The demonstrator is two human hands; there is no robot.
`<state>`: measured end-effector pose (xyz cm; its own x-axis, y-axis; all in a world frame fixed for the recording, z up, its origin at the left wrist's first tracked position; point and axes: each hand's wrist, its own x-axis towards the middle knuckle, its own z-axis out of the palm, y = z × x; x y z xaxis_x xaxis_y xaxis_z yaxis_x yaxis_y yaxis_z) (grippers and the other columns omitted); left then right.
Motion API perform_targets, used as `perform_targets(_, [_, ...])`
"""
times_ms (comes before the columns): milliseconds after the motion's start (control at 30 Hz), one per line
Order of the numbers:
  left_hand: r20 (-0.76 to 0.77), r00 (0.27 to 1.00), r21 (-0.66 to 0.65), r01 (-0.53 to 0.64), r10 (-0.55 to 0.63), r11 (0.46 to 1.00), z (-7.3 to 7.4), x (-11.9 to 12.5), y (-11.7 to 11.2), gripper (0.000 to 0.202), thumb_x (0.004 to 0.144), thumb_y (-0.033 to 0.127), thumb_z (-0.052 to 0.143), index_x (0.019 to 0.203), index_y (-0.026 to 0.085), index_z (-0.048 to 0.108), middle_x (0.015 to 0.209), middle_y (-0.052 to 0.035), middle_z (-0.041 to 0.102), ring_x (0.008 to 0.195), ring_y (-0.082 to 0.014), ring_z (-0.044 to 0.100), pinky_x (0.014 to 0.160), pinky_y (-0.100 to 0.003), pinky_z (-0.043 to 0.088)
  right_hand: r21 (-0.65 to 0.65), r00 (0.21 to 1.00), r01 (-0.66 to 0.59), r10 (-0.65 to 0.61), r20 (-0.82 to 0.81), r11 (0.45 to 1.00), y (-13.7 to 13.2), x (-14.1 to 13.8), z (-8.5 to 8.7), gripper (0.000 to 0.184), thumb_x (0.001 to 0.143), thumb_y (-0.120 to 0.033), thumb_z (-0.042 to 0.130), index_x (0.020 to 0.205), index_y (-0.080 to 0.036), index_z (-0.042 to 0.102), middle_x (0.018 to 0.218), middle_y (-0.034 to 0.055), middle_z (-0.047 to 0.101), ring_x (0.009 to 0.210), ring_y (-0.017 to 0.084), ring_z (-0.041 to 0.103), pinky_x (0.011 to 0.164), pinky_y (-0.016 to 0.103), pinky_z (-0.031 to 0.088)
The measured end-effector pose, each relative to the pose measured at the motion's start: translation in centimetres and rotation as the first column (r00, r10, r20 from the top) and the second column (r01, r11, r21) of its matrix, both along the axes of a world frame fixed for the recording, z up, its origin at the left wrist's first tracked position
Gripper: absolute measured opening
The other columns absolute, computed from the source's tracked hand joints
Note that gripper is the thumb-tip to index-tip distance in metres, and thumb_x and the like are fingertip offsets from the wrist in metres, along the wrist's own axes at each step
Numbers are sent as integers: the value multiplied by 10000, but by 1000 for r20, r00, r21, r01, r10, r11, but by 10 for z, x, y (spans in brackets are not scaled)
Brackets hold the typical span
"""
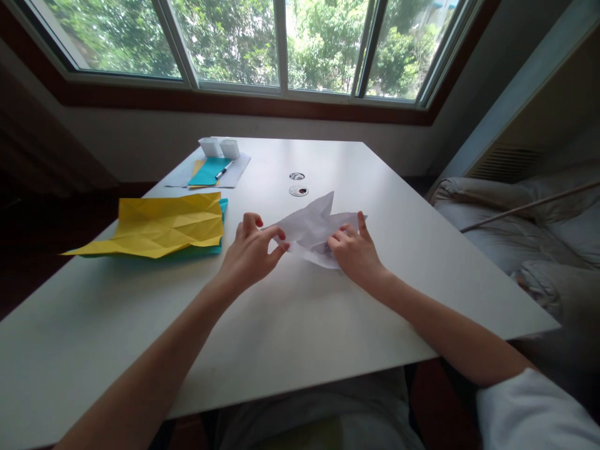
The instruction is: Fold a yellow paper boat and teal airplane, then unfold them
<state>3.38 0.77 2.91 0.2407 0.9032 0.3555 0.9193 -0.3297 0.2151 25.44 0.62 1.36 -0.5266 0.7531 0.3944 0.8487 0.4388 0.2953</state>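
A creased white sheet of paper [304,228], partly folded, lies in the middle of the table, with one pointed flap standing up at its top. At the paper's left edge is my left hand [250,247], its thumb and index finger closed on the edge and its other fingers curled. My right hand [356,253] grips the right part of the sheet with bent fingers, one finger raised. Part of the paper is hidden behind the right-hand fingers.
Left on the white table [281,350] lies a creased yellow sheet [171,222] over a teal sheet [224,209]. Farther back are two small white paper boxes [220,147], teal paper [209,170] and a pen [224,170]. Two round inserts [298,191] sit in the tabletop.
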Motion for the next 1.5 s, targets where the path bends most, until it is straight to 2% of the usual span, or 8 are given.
perform_targets(133, [-187,972,139,167,-139,976,-6,3,-5,89,760,258,602,825,259,663,1330,-71,340,1279,-345,216,1007,-566,227,10,1000,10,-10,-4,1000,9,10,-1,291,789,-4,446,749,-161,688,736,68,639,936,249,541,1072,582,124])
perform_targets(267, [-396,872,125,361,-288,924,-5,10,-15,203,804,116,480,696,212,622,1369,-41,400,1286,-265,295,1037,-508,185,27,998,-60,61,-23,998,13,12,-4,288,801,-20,454,747,-171,693,820,71,669,1027,264,524,1068,602,125])
perform_targets(467, [-388,843,-105,361,-373,927,6,25,-31,265,840,346,480,685,168,602,804,-92,653,1005,-259,562,991,-489,261,134,976,-193,204,-75,972,17,13,-5,257,858,-102,438,787,-196,666,1300,47,508,1282,294,318,1061,610,121])
perform_targets(600, [-310,850,-247,360,-425,900,6,32,-23,257,896,212,347,903,139,593,767,-79,662,736,-206,637,888,-436,378,129,954,-259,274,-118,957,18,12,-3,248,883,-142,425,1000,-249,617,1391,18,399,1339,269,221,1064,574,163])
perform_targets(733, [-247,870,-239,372,-427,897,-4,31,-10,352,862,176,376,1198,122,469,1007,-133,617,852,-240,618,759,-375,458,24,903,-401,400,-157,916,17,10,-3,225,899,-160,385,1003,-213,577,1207,64,533,1135,182,491,967,382,392])
perform_targets(867, [-242,847,-213,430,-474,877,-16,27,-6,404,831,301,482,1183,102,496,1231,-177,493,1119,-284,489,915,-387,414,-86,901,-301,253,-352,950,15,9,-5,135,874,-223,459,984,-163,511,1006,84,576,796,154,585,654,270,482])
perform_targets(1033, [-280,857,-192,393,-434,899,-24,30,-12,481,882,326,379,1284,63,397,1320,-207,430,1220,-309,393,969,-449,356,-156,834,-231,113,-539,960,19,10,-6,262,774,-227,629,987,-167,490,926,49,591,765,148,589,694,258,470])
perform_targets(1500, [-241,890,-174,353,-387,919,-27,44,-23,816,812,567,405,1390,25,208,1326,-231,421,1279,-347,312,1062,-485,178,-284,917,-88,-34,-397,955,21,6,-2,192,860,-298,524,832,-177,671,800,48,684,763,147,615,696,231,413])
